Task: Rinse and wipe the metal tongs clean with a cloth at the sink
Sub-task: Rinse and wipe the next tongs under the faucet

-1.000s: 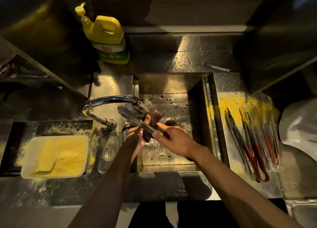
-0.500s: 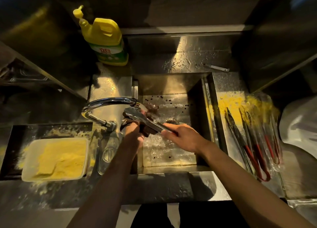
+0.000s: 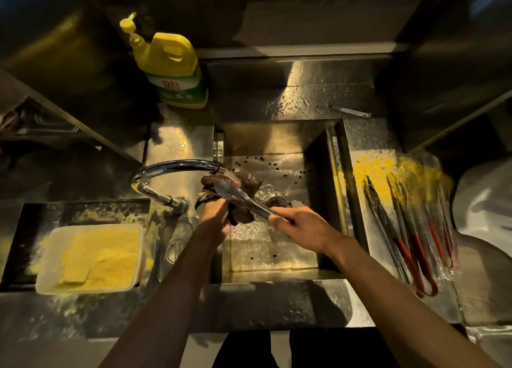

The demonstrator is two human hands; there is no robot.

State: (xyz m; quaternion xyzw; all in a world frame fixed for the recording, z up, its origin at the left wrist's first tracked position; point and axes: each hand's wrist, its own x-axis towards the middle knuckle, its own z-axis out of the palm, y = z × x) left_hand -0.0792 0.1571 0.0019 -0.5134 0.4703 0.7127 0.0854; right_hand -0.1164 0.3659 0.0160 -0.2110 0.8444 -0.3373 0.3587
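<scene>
Over the steel sink (image 3: 318,134) my right hand (image 3: 300,230) grips the handle end of a pair of metal tongs (image 3: 243,198). The tongs slant up and left, their tips under the faucet spout (image 3: 177,166). My left hand (image 3: 217,215) clutches a dark brown cloth (image 3: 248,183) bunched around the tongs' front half. Water streams from the spout onto cloth and tongs. Part of my left hand's fingers is hidden by the cloth.
Several red-handled tongs (image 3: 410,229) lie on the yellow-dusted counter right of the sink. A white tray of yellow powder (image 3: 91,258) sits at the left, a glass (image 3: 177,243) beside the faucet base. A yellow detergent bottle (image 3: 170,68) stands behind. The drain (image 3: 277,200) shows in the basin.
The cloth and tongs have shifted a little right and up under the spout. My right hand slid back toward the handle end, and the cloth now covers the tongs nearer their tips.
</scene>
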